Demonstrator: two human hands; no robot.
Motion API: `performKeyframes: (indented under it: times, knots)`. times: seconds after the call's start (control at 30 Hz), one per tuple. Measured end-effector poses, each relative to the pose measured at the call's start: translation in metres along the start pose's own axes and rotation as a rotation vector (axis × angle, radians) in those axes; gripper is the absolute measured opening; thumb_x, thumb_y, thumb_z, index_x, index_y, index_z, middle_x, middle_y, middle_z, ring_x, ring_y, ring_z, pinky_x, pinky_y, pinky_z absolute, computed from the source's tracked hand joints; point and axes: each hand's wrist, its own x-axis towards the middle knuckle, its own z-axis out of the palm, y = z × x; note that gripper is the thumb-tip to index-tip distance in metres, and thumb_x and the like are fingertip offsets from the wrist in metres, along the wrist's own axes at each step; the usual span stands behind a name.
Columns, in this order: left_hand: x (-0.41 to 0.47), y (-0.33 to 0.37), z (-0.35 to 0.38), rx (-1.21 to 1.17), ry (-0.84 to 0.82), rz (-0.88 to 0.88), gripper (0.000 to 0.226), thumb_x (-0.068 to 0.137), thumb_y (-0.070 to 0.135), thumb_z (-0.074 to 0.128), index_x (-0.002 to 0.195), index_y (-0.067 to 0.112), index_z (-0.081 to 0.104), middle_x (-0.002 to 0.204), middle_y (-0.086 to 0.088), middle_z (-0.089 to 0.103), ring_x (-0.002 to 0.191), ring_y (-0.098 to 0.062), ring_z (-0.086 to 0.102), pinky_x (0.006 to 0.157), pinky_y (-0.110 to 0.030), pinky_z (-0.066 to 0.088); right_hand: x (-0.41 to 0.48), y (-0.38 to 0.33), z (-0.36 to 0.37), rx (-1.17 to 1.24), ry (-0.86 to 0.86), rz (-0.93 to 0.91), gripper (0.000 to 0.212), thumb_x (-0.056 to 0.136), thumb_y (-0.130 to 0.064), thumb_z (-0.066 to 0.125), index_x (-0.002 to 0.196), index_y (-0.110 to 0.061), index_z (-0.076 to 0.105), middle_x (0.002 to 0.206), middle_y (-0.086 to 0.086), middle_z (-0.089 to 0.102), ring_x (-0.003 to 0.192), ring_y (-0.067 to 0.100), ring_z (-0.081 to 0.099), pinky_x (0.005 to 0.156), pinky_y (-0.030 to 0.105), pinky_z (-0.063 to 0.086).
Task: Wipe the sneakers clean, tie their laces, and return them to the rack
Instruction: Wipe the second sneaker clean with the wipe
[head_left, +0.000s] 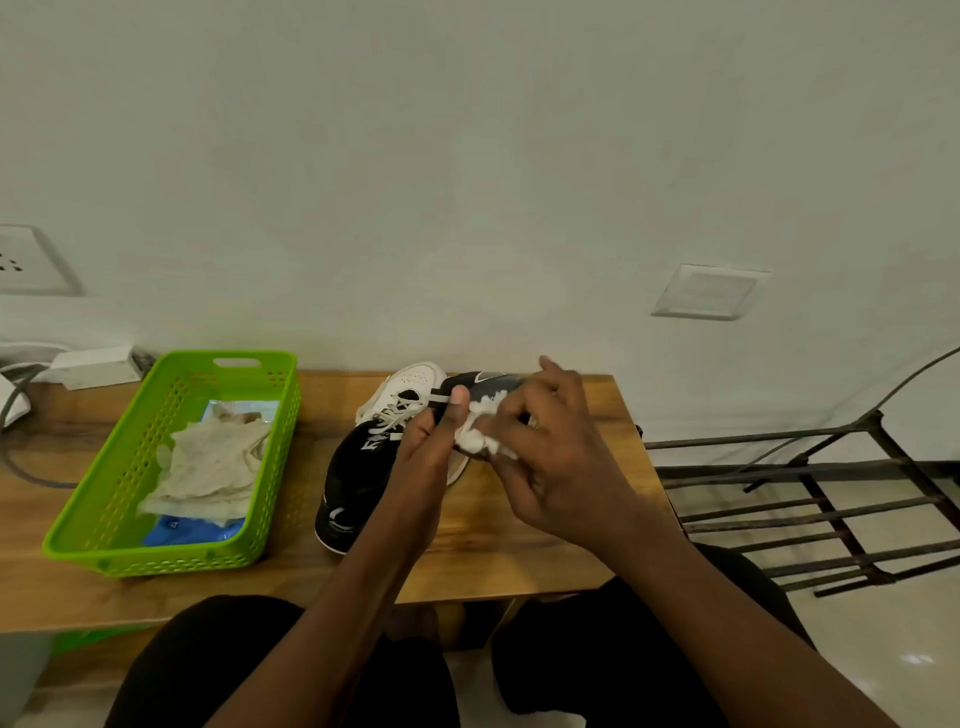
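Observation:
A black and white sneaker (358, 467) lies on the wooden table (519, 551), toe toward the wall, its laces loose. My left hand (426, 457) grips a second black sneaker (480, 387) and holds it tilted above the table. My right hand (550, 457) pinches a crumpled white wipe (480, 434) against that sneaker's side. Most of the held sneaker is hidden behind my hands.
A green plastic basket (130, 551) at the table's left holds a pale cloth (213, 467) and a blue packet (176, 530). A dark metal rack (810, 499) stands to the right of the table. White adapters and cables lie at the far left.

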Motion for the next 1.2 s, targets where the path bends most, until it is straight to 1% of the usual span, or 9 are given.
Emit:
performKeyframes:
  times: [0.13,0.23,0.33,0.47,0.7,0.77,0.87,1.03,1.2]
  knots:
    - [0.003,0.001,0.001,-0.016,0.03,-0.008,0.054,0.084,0.058,0.061,0.113,0.013,0.071,0.112,-0.007,0.075,0.112,-0.023,0.068,0.099,-0.042,0.048,0.017,-0.013,-0.004,0.194,0.159,0.388,0.018,0.088,-0.016,0.068,0.105,-0.019,0.072,0.091,0.0,0.053,0.098,0.014,0.039,0.081,0.01,0.034]
    - [0.001,0.002,0.003,0.003,0.018,-0.023,0.069,0.078,0.067,0.067,0.121,0.013,0.068,0.121,-0.008,0.072,0.121,-0.026,0.063,0.111,-0.053,0.04,0.024,0.006,-0.007,0.322,0.115,0.719,0.016,0.09,-0.033,0.065,0.1,-0.023,0.071,0.097,-0.002,0.055,0.097,0.01,0.048,0.077,0.015,0.04]
    - [-0.001,-0.002,0.003,0.037,0.033,-0.023,0.064,0.078,0.062,0.066,0.116,0.011,0.069,0.115,-0.009,0.073,0.117,-0.027,0.064,0.108,-0.05,0.044,0.019,0.029,-0.007,0.413,0.051,0.836,0.018,0.092,-0.029,0.062,0.089,-0.016,0.074,0.088,0.002,0.066,0.085,0.009,0.057,0.072,0.027,0.044]
    - [0.0,0.002,0.012,0.086,0.032,-0.012,0.045,0.087,0.053,0.062,0.106,0.013,0.07,0.104,-0.004,0.077,0.104,-0.016,0.07,0.082,-0.022,0.053,0.009,0.033,-0.01,0.301,0.135,0.76,0.021,0.095,-0.035,0.057,0.094,-0.02,0.071,0.086,-0.002,0.067,0.081,0.014,0.059,0.073,0.036,0.05]
    - [0.006,0.019,0.011,-0.093,0.141,0.002,0.054,0.091,0.051,0.053,0.123,0.009,0.067,0.117,-0.009,0.074,0.113,-0.024,0.069,0.101,-0.043,0.051,0.017,0.0,-0.023,-0.028,0.117,0.168,0.019,0.094,-0.018,0.058,0.105,-0.006,0.068,0.093,0.005,0.06,0.09,0.016,0.039,0.081,0.014,0.027]
    - [0.008,0.021,0.009,-0.148,0.138,-0.011,0.058,0.092,0.05,0.052,0.126,0.005,0.065,0.12,-0.015,0.072,0.114,-0.028,0.068,0.099,-0.044,0.053,0.014,-0.009,-0.015,-0.011,0.056,0.095,0.016,0.09,-0.016,0.063,0.1,-0.006,0.069,0.091,0.007,0.057,0.091,0.016,0.037,0.08,0.019,0.029]
    - [0.011,0.025,0.002,-0.225,0.157,-0.057,0.057,0.097,0.049,0.049,0.125,0.003,0.065,0.117,-0.018,0.072,0.108,-0.03,0.07,0.085,-0.037,0.059,0.005,-0.012,-0.005,-0.045,-0.056,-0.008,0.016,0.086,-0.019,0.065,0.098,-0.009,0.07,0.092,0.005,0.056,0.094,0.021,0.042,0.078,0.037,0.04]
    - [0.014,0.028,0.0,-0.158,0.125,-0.092,0.084,0.075,0.072,0.063,0.116,-0.001,0.065,0.109,-0.017,0.072,0.104,-0.03,0.069,0.085,-0.036,0.055,0.024,-0.009,-0.007,0.038,0.23,0.146,0.017,0.083,-0.014,0.075,0.098,-0.007,0.074,0.088,0.006,0.061,0.095,0.016,0.042,0.08,0.012,0.03]
    - [0.005,0.024,0.001,-0.132,0.095,-0.051,0.058,0.087,0.053,0.056,0.118,0.005,0.068,0.112,-0.011,0.075,0.108,-0.027,0.07,0.098,-0.047,0.051,0.031,-0.007,-0.012,0.224,0.372,0.404,0.016,0.085,-0.023,0.074,0.095,-0.011,0.075,0.084,-0.002,0.062,0.087,0.013,0.052,0.071,0.014,0.04]
